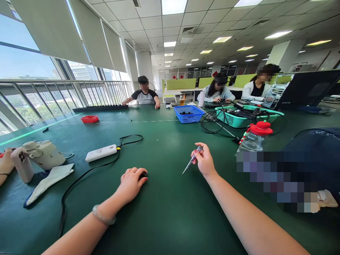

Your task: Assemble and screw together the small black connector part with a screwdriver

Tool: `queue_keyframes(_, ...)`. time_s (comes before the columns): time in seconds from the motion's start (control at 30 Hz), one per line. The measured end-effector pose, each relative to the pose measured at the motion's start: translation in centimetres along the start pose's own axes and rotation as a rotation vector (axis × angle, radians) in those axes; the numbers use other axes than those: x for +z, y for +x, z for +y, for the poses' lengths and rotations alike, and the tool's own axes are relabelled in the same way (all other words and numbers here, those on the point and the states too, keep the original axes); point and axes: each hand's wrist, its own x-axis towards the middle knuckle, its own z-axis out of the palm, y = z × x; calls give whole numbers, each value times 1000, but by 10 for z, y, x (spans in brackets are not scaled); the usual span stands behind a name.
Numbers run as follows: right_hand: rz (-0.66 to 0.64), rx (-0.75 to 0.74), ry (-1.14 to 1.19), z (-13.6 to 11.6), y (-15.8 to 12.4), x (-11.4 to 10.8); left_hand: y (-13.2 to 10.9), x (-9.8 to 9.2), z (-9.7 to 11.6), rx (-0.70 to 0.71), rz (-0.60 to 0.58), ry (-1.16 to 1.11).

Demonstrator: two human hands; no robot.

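Note:
My right hand [205,161] grips a small screwdriver [189,165] by its handle, with the metal tip slanting down and left towards the green tabletop [164,212]. To its left, my left hand [132,185] rests low over the table, wearing a pale bracelet on the wrist. Its fingers are closed on a small black object [143,175], mostly hidden by the hand, so its kind does not show. The two hands are apart, and the screwdriver does not touch the black object.
A white power bank [101,153] with a black cable lies left. Beyond are a red tray [89,119], a blue basket [189,114] and a green basket [233,120] of cables. A red-capped bottle [256,136] stands right; another person's hand [7,164] is far left.

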Motion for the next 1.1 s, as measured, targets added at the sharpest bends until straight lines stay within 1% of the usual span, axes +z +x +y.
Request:
queue_keyframes(0.03, -6, 2, -1, 1, 0, 0, 3, -5, -18, -71, 8, 25)
queue_keyframes(0.1, -19, 4, -2, 2, 0, 1, 10, -15, -54, -259, 24, 73)
queue_keyframes(0.17, -29, 5, -5, 3, 0, 2, 18, -25, -84, -417, 66, 122)
queue_keyframes(0.23, -33, 5, -14, 3, -1, 3, 25, -33, -105, -504, 88, 138)
queue_keyframes(0.3, -33, 7, -27, 2, -1, 4, 31, -41, -116, -546, 99, 128)
queue_keyframes(0.37, -32, 9, -40, 2, -1, 4, 36, -50, -120, -555, 134, 116)
queue_keyframes(0.47, -38, 9, -43, 1, -2, 4, 41, -67, -118, -475, 218, 51)
queue_keyframes(0.57, -36, 11, -39, 1, -1, 4, 38, -80, -116, -417, 279, -54)
queue_keyframes(0.67, -37, 23, -38, 1, -1, 4, 29, -80, -114, -375, 330, -55)
queue_keyframes(0.77, -40, 26, -42, 2, -1, 5, 21, -75, -114, -308, 320, -18)
queue_keyframes(0.83, -48, 27, -49, 2, -2, 6, 17, -75, -116, -316, 311, -11)
queue_keyframes(0.97, -48, 25, -54, 2, -3, 6, 12, -79, -125, -364, 324, -20)
queue_keyframes(1.1, -39, 14, -50, 3, -3, 4, 12, -81, -134, -340, 339, -82)
